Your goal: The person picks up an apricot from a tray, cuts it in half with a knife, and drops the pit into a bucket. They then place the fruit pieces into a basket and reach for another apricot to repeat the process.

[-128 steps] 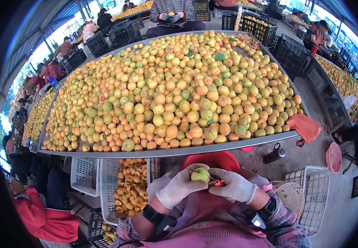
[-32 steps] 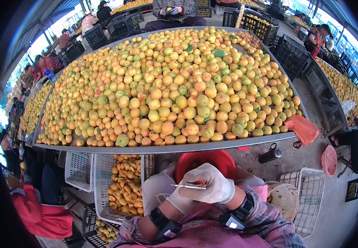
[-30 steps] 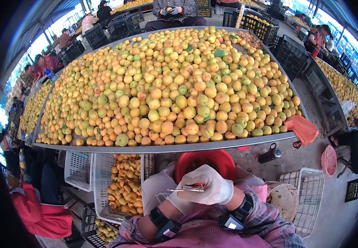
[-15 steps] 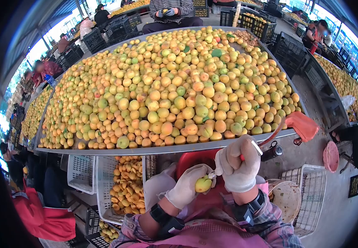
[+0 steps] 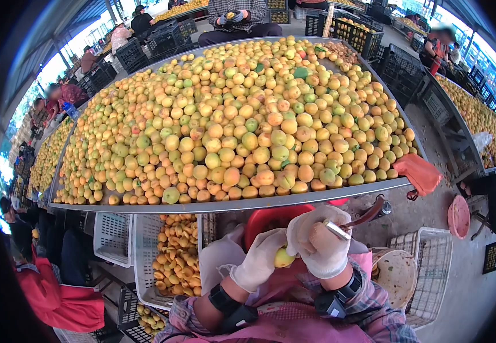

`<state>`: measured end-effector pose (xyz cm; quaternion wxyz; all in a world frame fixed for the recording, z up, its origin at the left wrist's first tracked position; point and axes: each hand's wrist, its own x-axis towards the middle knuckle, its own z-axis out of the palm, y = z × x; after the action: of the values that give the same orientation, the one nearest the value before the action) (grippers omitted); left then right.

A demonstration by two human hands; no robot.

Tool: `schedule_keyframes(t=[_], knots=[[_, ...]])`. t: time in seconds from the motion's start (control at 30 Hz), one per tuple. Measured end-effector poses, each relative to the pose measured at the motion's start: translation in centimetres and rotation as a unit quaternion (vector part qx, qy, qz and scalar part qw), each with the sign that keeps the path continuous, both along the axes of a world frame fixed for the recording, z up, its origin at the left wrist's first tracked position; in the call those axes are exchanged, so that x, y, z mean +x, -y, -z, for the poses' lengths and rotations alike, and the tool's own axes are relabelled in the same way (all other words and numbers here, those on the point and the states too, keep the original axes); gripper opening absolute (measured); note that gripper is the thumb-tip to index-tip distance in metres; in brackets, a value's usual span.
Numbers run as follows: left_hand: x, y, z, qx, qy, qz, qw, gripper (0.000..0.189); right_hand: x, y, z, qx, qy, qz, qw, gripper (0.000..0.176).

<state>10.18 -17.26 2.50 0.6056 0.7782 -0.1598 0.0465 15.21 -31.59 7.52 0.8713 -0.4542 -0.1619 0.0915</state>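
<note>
Both my hands wear white gloves and meet over my lap, just below the table's front edge. My left hand (image 5: 259,260) holds a yellow-green apricot (image 5: 283,258) between its fingers. My right hand (image 5: 319,243) is closed on a small knife (image 5: 351,224) with a red-brown handle, its metal part sticking out to the right, and presses against the fruit. A red bowl (image 5: 268,218) sits just behind my hands. The big metal table (image 5: 231,204) in front is heaped with yellow, orange and green apricots (image 5: 242,126).
A white crate (image 5: 175,257) of cut apricot halves stands under the table at my left, with an empty white crate (image 5: 110,239) beside it. Another white basket (image 5: 431,268) and a round sieve (image 5: 395,273) are at my right. Other people sit around neighbouring tables; black crates stand behind.
My right hand has dropped from the table edge back onto the apricot, bringing the knife down with it. The left hand keeps the fruit in about the same place.
</note>
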Motion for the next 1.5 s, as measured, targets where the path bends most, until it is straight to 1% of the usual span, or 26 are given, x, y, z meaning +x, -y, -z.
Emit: schedule_keyframes(t=[0.03, 0.07, 0.1, 0.13, 0.17, 0.2, 0.23, 0.27, 0.3, 0.33, 0.43, 0.5, 0.57, 0.6, 0.67, 0.7, 0.73, 0.77, 0.83, 0.93, 0.97, 1.13, 1.37, 1.43, 1.47, 1.5], knots=[[-0.2, 0.2, 1.1, 0.045, 0.078, -0.049, 0.995, 0.024, 0.0, -0.2, -0.3, -0.107, 0.063, 0.012, 0.992, 0.008], [-0.4, 0.3, 2.2, 0.088, 0.155, -0.098, 0.979, 0.029, 0.1, -0.3, -0.7, -0.212, 0.126, 0.024, 0.969, 0.017], [-0.7, 0.1, 2.9, 0.088, 0.155, -0.097, 0.979, 0.029, 0.6, -0.1, -1.1, -0.267, 0.232, 0.023, 0.935, 0.008], [-1.0, -0.2, 3.6, 0.121, 0.111, -0.077, 0.983, 0.033, 1.0, -0.3, -1.4, -0.268, 0.233, 0.024, 0.935, 0.008], [-1.3, -0.4, 4.4, 0.153, 0.065, -0.057, 0.984, 0.037, 1.1, -0.7, -1.8, -0.224, 0.263, -0.018, 0.938, 0.011], [-1.4, -0.2, 6.0, 0.153, 0.065, -0.057, 0.984, 0.037, 1.1, -1.2, -2.0, -0.18, 0.291, -0.06, 0.938, 0.013], [-1.4, 0.1, 7.6, -0.103, -0.076, -0.017, 0.992, 0.035, 0.9, -1.9, -1.6, -0.165, 0.303, -0.059, 0.937, 0.016], [-1.4, 0.3, 8.8, -0.349, -0.21, 0.026, 0.913, 0.034, 1.0, -2.2, -1.4, -0.165, 0.303, -0.059, 0.937, 0.016], [-1.1, -0.2, 8.5, -0.203, -0.137, 0.036, 0.969, 0.031, 1.0, -2.4, -1.2, -0.174, 0.306, -0.089, 0.932, 0.017], [-1.2, 0.0, 8.8, -0.203, -0.138, 0.037, 0.969, 0.031, 1.0, -2.5, -1.0, -0.183, 0.307, -0.118, 0.926, 0.018], [-1.2, 0.3, 8.9, -0.194, -0.176, 0.006, 0.965, 0.029, 0.9, -2.4, -0.1, -0.194, 0.285, -0.118, 0.931, 0.019], [-1.2, -0.5, 7.7, -0.163, -0.118, 0.013, 0.979, 0.029, 0.9, -2.3, 0.4, -0.195, 0.271, -0.114, 0.936, 0.018], [-1.2, -1.2, 7.8, -0.19, -0.148, -0.021, 0.97, 0.026, 0.5, -2.3, 0.8, -0.179, 0.127, -0.055, 0.974, 0.015], [-1.2, -1.4, 7.7, -0.216, -0.175, -0.057, 0.959, 0.024, 0.5, -2.3, 0.9, -0.179, 0.125, -0.057, 0.974, 0.015], [-1.0, -1.6, 6.8, -0.185, -0.189, -0.077, 0.961, 0.024, 0.7, -2.4, 1.0, -0.216, 0.131, -0.058, 0.966, 0.011], [-0.7, -1.9, 5.0, -0.086, -0.176, -0.052, 0.979, 0.026, 0.6, -2.7, 1.3, -0.22, 0.074, -0.072, 0.97, 0.011], [-0.7, -2.3, 4.0, 0.015, -0.162, -0.029, 0.986, 0.027, 0.8, -3.1, 1.4, -0.215, 0.075, -0.078, 0.971, 0.011], [-1.0, -2.9, 4.8, 0.019, -0.165, -0.036, 0.985, 0.027, 1.0, -3.4, 1.4, -0.23, 0.102, -0.098, 0.963, 0.012], [-1.4, -3.8, 7.1, 0.075, -0.097, 0.006, 0.992, 0.026, 1.1, -4.2, 1.7, -0.228, 0.136, -0.126, 0.956, 0.014], [-2.6, -3.8, 6.9, 0.138, -0.058, -0.026, 0.988, 0.027, 0.6, -5.0, 2.6, -0.233, 0.19, -0.174, 0.938, 0.014], [-3.0, -3.6, 6.4, 0.168, 0.016, -0.07, 0.983, 0.027, 0.5, -5.4, 3.3, -0.229, 0.218, -0.169, 0.933, 0.015], [-3.0, -3.0, 5.4, 0.152, -0.004, -0.044, 0.987, 0.029, -0.1, -5.7, 4.1, -0.228, 0.266, -0.217, 0.911, 0.013], [-2.7, -2.6, 4.6, 0.124, -0.025, 0.001, 0.992, 0.035, -1.1, -6.3, 5.5, -0.269, 0.366, -0.167, 0.875, 0.014], [-2.5, -2.8, 4.2, 0.122, -0.025, 0.007, 0.992, 0.036, -0.6, -6.1, 5.2, -0.234, 0.335, -0.179, 0.895, 0.012], [-2.4, -3.4, 4.0, 0.126, -0.024, 0.004, 0.992, 0.037, -0.7, -5.9, 5.2, -0.204, 0.225, -0.181, 0.935, 0.016], [-2.4, -4.2, 3.6, 0.132, -0.024, -0.001, 0.991, 0.038, -0.4, -5.0, 5.8, -0.255, 0.167, -0.146, 0.941, 0.02]])
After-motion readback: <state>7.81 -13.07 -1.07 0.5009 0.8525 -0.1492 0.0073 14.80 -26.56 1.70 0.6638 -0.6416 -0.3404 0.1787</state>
